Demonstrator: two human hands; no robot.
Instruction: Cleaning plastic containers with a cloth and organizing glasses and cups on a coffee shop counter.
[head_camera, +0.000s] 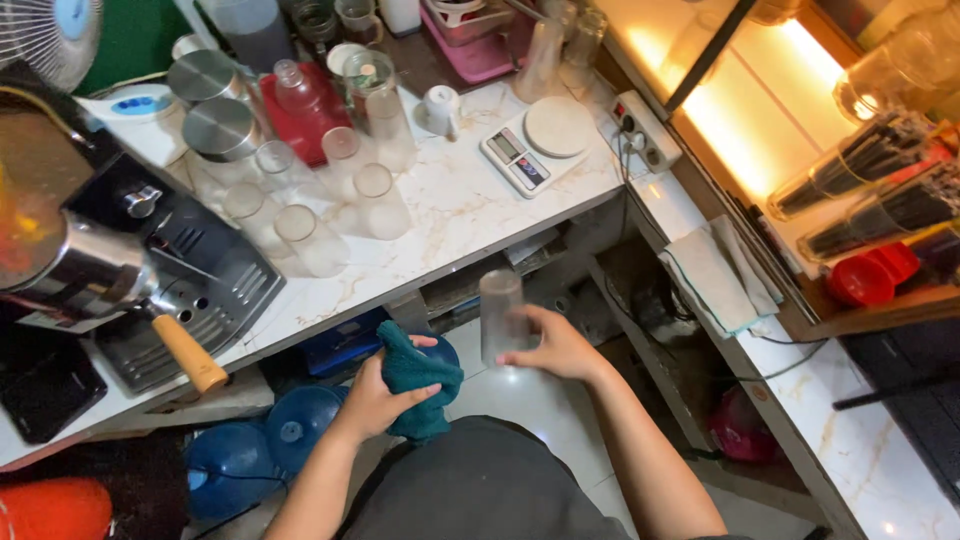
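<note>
My right hand (556, 346) grips a frosted plastic cup (499, 312), held upright below the front edge of the marble counter (470, 210). My left hand (378, 396) is closed on a dark green cloth (418, 378), a little to the left of the cup and apart from it. Several similar frosted cups (314, 240) stand upright on the counter, in a group above my hands.
An espresso machine (170, 260) with a wooden-handled portafilter (190, 352) is at left. A white kitchen scale (538, 143) and a power strip (645, 130) sit at the counter's right. Blue water jugs (262, 440) lie under the counter. A folded cloth (718, 275) rests on the right side counter.
</note>
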